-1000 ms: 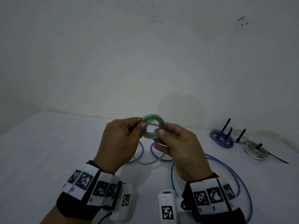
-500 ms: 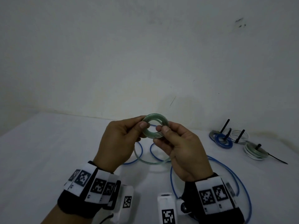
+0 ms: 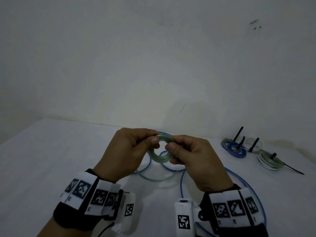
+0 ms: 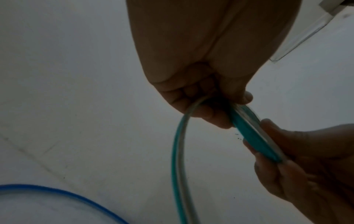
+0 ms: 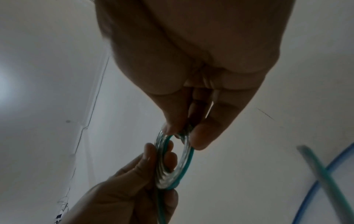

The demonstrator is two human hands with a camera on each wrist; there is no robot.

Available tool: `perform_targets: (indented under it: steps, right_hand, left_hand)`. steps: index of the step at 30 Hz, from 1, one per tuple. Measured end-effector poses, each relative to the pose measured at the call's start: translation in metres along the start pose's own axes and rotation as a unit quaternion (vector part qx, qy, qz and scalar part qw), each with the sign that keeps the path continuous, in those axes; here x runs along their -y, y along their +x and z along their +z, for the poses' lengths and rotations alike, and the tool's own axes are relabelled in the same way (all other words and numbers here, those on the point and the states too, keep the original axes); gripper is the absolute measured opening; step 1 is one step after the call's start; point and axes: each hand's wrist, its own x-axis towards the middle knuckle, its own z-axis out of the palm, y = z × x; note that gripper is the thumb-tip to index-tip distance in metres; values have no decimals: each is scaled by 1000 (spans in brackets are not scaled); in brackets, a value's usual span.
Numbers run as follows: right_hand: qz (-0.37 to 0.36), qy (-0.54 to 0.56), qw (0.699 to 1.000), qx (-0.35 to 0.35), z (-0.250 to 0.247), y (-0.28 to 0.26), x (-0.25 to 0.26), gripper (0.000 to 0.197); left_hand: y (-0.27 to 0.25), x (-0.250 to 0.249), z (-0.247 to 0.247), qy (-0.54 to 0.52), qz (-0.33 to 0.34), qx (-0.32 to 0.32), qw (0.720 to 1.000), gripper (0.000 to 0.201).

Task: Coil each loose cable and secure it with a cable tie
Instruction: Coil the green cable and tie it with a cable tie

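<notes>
A small tight coil of green cable (image 3: 159, 155) hangs in the air between both hands above the table. My left hand (image 3: 130, 151) pinches its left side with thumb and fingers. On the right rim my right hand (image 3: 188, 154) pinches it the same way. The loose green tail (image 3: 153, 177) drops from the coil and loops on the table. From the left wrist the coil (image 4: 254, 136) is edge-on and the tail (image 4: 178, 151) runs down from my left fingers. The right wrist view shows the coil (image 5: 172, 165) as a ring held by both hands.
A loose blue cable (image 3: 246, 183) lies in wide loops on the white table (image 3: 42, 168), under and to the right of my hands. Several finished coils with black cable ties (image 3: 237, 147) sit at the back right near the wall. One white-green coil (image 3: 270, 161) lies nearest the right edge.
The coil has dropped lower and tilted flatter towards the table. Both hands have kept their pinch while shifting their fingers along the rim.
</notes>
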Motion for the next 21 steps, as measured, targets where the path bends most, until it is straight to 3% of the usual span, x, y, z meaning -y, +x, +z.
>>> perform_targets:
  steps: [4, 7, 11, 16, 19, 21]
  right_hand:
    - [-2, -2, 1000, 0, -3, 1, 1, 17]
    - [-14, 16, 999, -46, -3, 3, 0, 16]
    - [20, 147, 985, -94, 3, 5, 1, 12]
    - [81, 275, 955, -71, 24, 4, -4, 14]
    - [77, 205, 974, -52, 25, 3, -6, 16]
    - [16, 43, 996, -71, 21, 2, -7, 22]
  left_hand:
    - [0, -1, 3, -55, -15, 5, 998, 17]
    - [1, 2, 7, -70, -31, -57, 995, 25]
    - [0, 4, 12, -44, -27, -85, 995, 27]
    - [2, 2, 18, -50, -35, -126, 990, 26]
    - [2, 7, 11, 10, -18, -134, 991, 24]
    - [2, 8, 8, 64, 10, -120, 991, 23]
